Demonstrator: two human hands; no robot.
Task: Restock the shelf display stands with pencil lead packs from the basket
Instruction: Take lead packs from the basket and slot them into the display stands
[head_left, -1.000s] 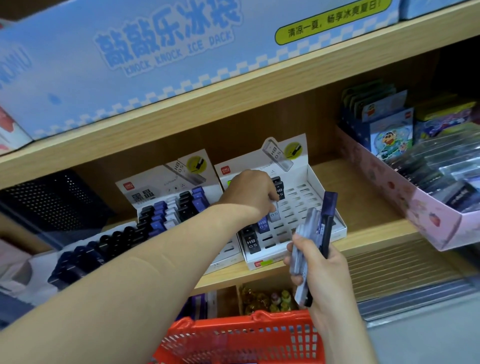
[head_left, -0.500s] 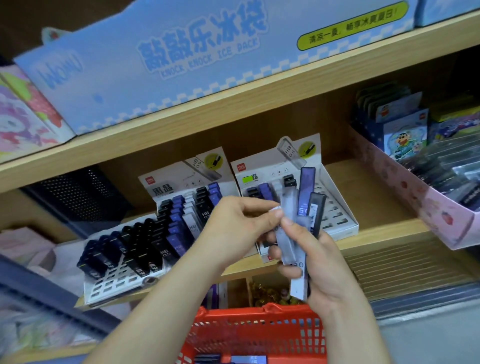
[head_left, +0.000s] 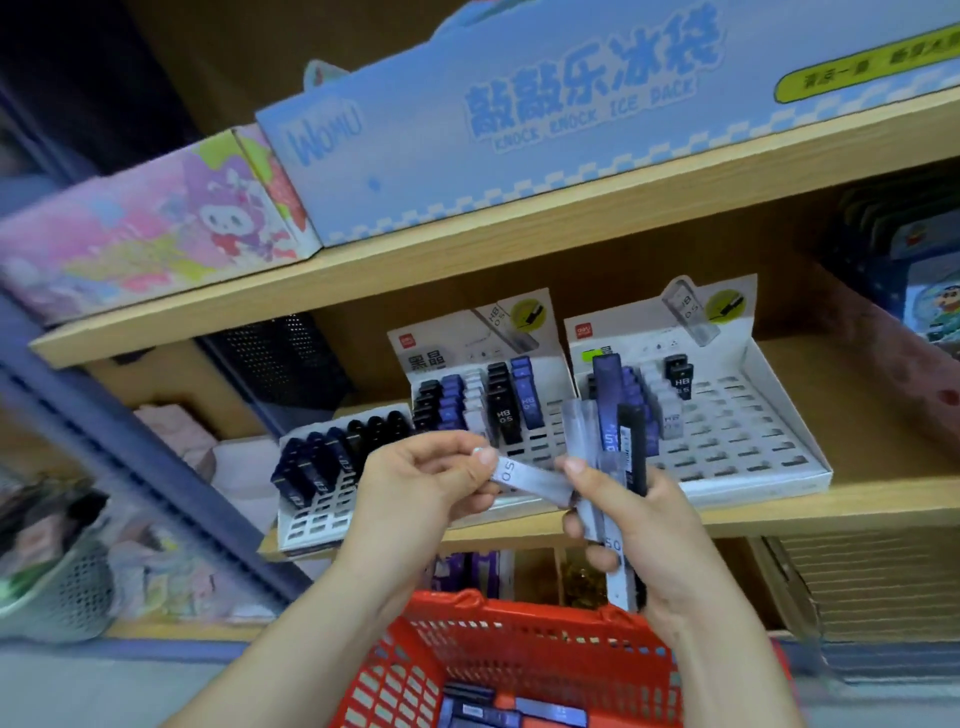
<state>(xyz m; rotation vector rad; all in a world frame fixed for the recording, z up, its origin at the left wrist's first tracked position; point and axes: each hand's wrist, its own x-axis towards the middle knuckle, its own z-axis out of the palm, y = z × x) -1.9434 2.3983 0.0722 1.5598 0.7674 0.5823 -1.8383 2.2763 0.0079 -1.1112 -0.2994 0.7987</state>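
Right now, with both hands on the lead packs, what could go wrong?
1. The left hand pinches the pale pack only by its end; it could slip and fall, perhaps missing the basket.
2. The right hand holds a fanned bundle; its grip looks loose, so drawing one pack out may spill others.

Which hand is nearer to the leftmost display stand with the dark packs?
Left. The left hand, pinching a clear pack, is by the right edge of the leftmost stand; the right hand is farther right, holding packs before the rightmost stand.
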